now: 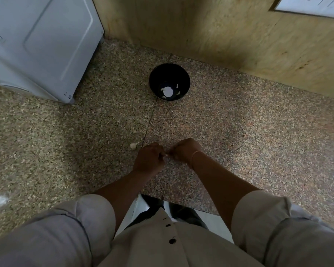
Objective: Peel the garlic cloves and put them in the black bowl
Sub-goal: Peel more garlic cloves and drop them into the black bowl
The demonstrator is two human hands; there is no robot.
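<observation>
A black bowl (169, 78) stands on the speckled stone counter (239, 122), far from me, with several pale peeled garlic cloves (168, 91) at its bottom. My left hand (148, 158) and my right hand (184, 149) meet over the counter's middle, fingers curled, both pinching a small garlic clove (165, 154) that barely shows between the fingertips. One unpeeled garlic clove (133, 145) lies on the counter just left of my left hand.
A grey-white appliance (41, 45) fills the back left corner. A yellowish stone wall (229, 31) runs behind the bowl. The counter's front edge (181, 206) is near my body, with my rolled-up sleeves over it.
</observation>
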